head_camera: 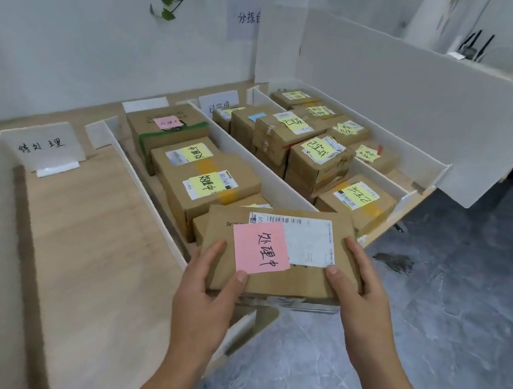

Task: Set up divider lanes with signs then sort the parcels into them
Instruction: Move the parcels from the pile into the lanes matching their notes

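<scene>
- A person is standing at the front edge of a wooden sorting table (pixel 87 253), both bare forearms reaching forward and slightly inward.
- The left hand (pixel 207 289) is gripping the near left corner of a flat cardboard parcel (pixel 290 277), thumb lying on top beside a pink sticky note (pixel 259 248), fingers curling under the edge.
- The right hand (pixel 363 293) is clasping the parcel's right edge, thumb pressing on top by the white shipping label (pixel 307 243), fingers wrapping round the side.
- The parcel is sitting level at the near end of the middle lane, over the other boxes there; whether it is resting on them is unclear.
- Behind it, yellow-tagged parcels (pixel 216 189) are filling the middle lane between two white dividers (pixel 150 200).
- More tagged parcels (pixel 319 157) are crowding the right lane beyond the next divider (pixel 281 194).
- A handwritten sign (pixel 43 145) is standing at the head of the left lane.
- Grey tiled floor (pixel 428 315) is showing to the person's right.
</scene>
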`<state>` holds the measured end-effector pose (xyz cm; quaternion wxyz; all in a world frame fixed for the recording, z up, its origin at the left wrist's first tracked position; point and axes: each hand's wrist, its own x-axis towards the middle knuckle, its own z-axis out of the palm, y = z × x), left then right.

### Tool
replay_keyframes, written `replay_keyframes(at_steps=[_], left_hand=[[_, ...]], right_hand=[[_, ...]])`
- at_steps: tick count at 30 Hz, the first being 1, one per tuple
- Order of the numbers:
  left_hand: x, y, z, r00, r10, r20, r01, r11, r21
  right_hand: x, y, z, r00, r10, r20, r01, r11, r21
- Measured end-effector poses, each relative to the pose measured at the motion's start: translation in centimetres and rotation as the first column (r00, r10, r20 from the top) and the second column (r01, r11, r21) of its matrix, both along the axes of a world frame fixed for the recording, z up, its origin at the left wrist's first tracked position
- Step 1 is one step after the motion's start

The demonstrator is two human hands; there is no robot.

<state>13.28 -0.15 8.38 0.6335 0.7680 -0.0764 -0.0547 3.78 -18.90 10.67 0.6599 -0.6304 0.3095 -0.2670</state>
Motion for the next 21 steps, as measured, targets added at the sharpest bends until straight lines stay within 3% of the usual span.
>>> replay_keyframes(at_steps=[7,11,16,21], left_hand=[[-1.6,-8.4,-0.3,0.943,0.308,-0.128,-0.302,0.951,0.062],[-2.4,-11.3,-0.6,0.900,0.412,-0.139,-0.397,0.909,0.123],[-2.4,-13.0,-0.1,0.855,0.499,-0.138,-0.489,0.866,0.105],[-2.8,-14.1,0.1,0.836,0.542,-0.078,-0.518,0.829,0.208]], right_hand=[[4.9,-10.2,-0.5,0.945,0.316,-0.087,-0.316,0.949,0.015],[6.8,-13.5,-1.4,0.875,0.467,-0.124,-0.467,0.884,0.033],[8.7,-15.2,-1.9,0.818,0.558,-0.137,-0.554,0.830,0.068],[9.7,-17.1,-1.9,0.788,0.598,-0.147,-0.593,0.801,0.083]])
